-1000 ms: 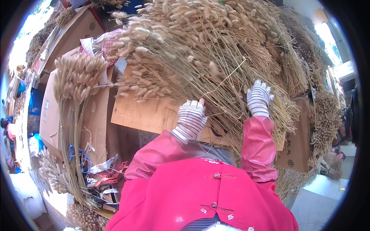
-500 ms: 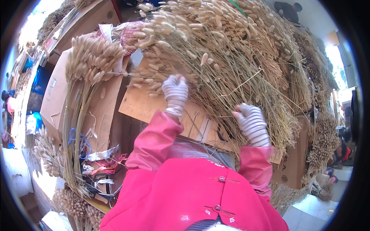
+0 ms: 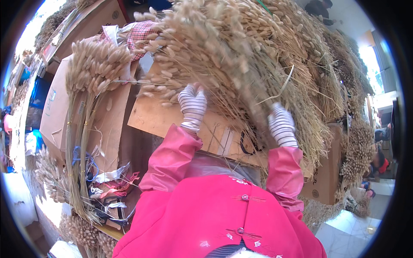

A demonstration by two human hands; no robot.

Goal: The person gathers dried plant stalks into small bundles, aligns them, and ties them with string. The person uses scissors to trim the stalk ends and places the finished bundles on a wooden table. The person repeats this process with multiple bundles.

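Observation:
A big heap of dried bunny-tail grass [image 3: 258, 56], fluffy beige heads on long thin stems, spreads before me. At the heap's near left edge, by the fluffy heads, my left hand [image 3: 192, 107] in a striped fingerless glove is closed; what its fingers hold is hidden. Farther right, my right hand [image 3: 282, 125], gloved alike, is closed at the stems, its fingertips partly lost among them. The stems between my hands are smeared by motion. Under the near edge of the heap lies a tan board [image 3: 163, 116].
On a cardboard box [image 3: 56, 112] at the left rest tied bunches of the same grass [image 3: 97, 64]. Cloth scraps and blue string [image 3: 88, 161] lie near them. A red checked cloth [image 3: 140, 36] sits behind. Another cardboard box [image 3: 325, 185] stands right. A person [image 3: 318, 8] is at the far right.
My right hand has moved a little away from me, and the stems and heads beside it have swung upward, now blurred. My left hand stays at nearly the same spot.

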